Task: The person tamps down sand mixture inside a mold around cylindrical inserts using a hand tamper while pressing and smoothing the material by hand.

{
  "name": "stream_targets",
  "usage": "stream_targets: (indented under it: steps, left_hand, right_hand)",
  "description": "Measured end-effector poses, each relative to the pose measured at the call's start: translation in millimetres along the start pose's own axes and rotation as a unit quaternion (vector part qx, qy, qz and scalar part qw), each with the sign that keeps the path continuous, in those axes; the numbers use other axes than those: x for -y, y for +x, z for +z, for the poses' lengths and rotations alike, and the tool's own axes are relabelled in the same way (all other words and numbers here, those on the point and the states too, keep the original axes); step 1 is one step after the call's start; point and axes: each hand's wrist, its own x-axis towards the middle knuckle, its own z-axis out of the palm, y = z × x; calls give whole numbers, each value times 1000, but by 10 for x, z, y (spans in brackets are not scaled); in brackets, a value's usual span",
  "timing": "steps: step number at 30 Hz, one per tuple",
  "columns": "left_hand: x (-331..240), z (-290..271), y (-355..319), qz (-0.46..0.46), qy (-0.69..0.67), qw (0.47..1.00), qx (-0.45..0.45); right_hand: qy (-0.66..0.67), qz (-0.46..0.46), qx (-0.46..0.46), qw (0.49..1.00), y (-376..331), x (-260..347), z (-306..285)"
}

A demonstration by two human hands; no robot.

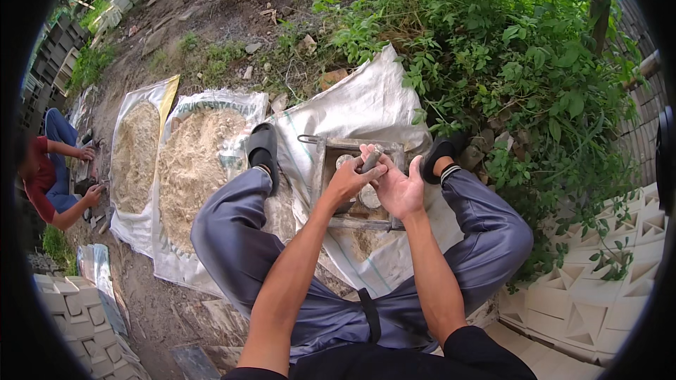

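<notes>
My left hand (349, 181) is closed round a short grey rod-like piece (371, 160), held above a square box-like frame (360, 224). Palm up, my right hand (401, 191) lies close beside it with its fingers stretched out; the fingertips reach behind the rod, and whether they touch it I cannot tell. The frame is dusty and grey, with a metal loop handle (308, 138) at its far left corner. Inside it, partly hidden by my hands, sit pale round pieces (370, 198). A white woven sack (345, 114) is spread beneath the frame, between my feet.
Two sacks with heaps of sandy powder (193, 162) (136, 155) lie to the left. Beyond them another person (53, 176) in a red shirt works low down. Green plants (486, 63) crowd the far right. Pale patterned blocks (598, 295) stand near right, others (81, 324) near left.
</notes>
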Motion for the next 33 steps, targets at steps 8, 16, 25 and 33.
stream_targets:
  steps: [8,16,25,33]
  left_hand:
    - [-76,23,-17,0,1,1000,-16]
    - [130,-239,81,-32,189,975,109]
    - [1086,-508,-141,-292,503,814,-4]
    - [1498,-373,-221,-214,482,850,5]
  right_hand:
    - [-81,-2,-9,997,-9,-19,-2]
    - [-457,-42,-95,883,44,-87,23]
    - [-393,-112,-71,910,93,-489,-36]
    - [-488,-210,-126,838,-397,-524,67]
